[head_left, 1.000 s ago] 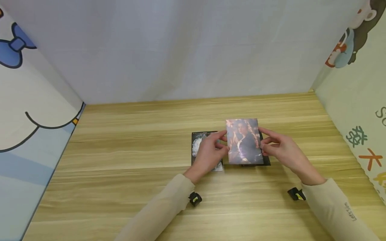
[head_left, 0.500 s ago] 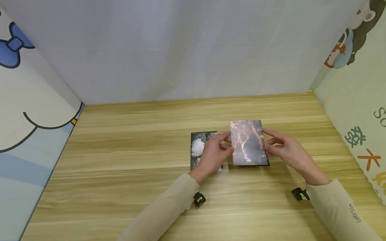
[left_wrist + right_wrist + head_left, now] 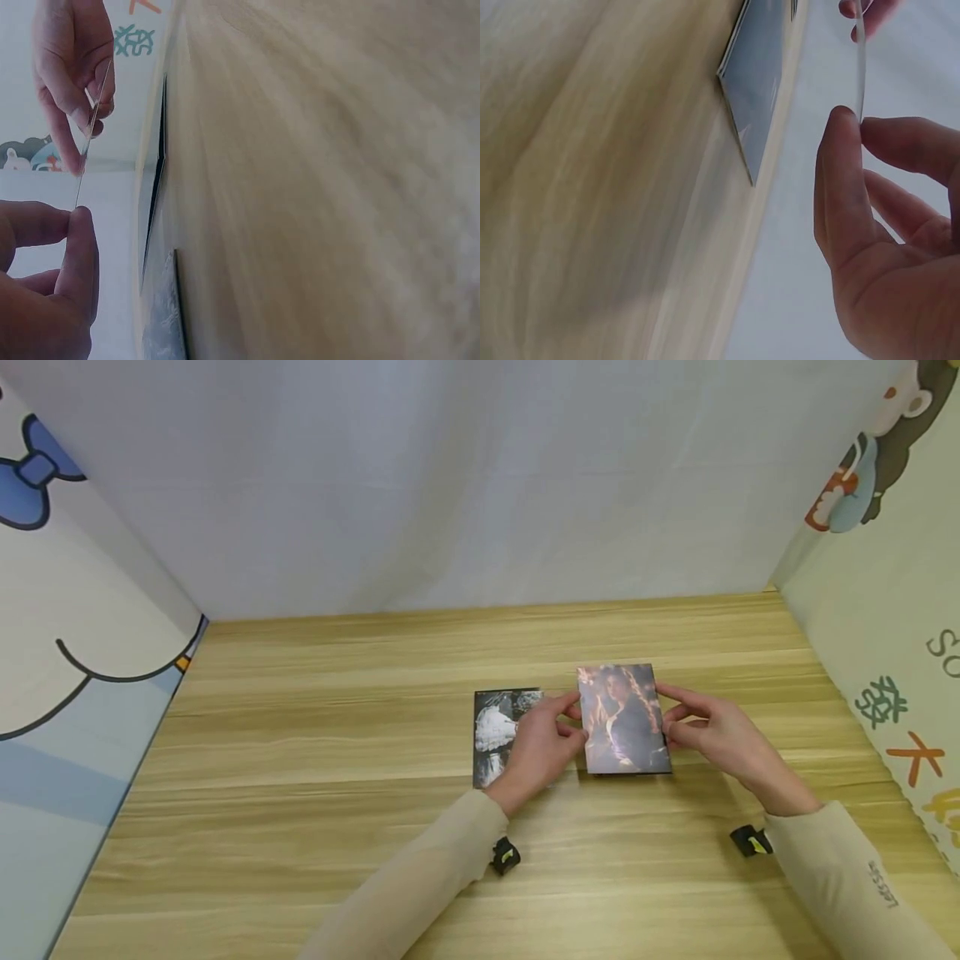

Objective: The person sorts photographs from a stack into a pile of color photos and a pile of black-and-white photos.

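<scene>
Colour photo (image 3: 622, 718) pinched by edges between left hand (image 3: 542, 747) and right hand (image 3: 712, 735), held clear above the desk (image 3: 300, 777), long axis pointing away, over a dark frame (image 3: 757, 82).

Small dark lettering runs along the right sleeve (image 3: 879, 883), just behind the right hand (image 3: 712, 735); it looks like "Lessis" but is too small to be sure. On the side wall panel (image 3: 892, 635) beyond the right hand: a green Chinese character, an orange one below it, and part of a grey letter above, cut off by the edge.
</scene>
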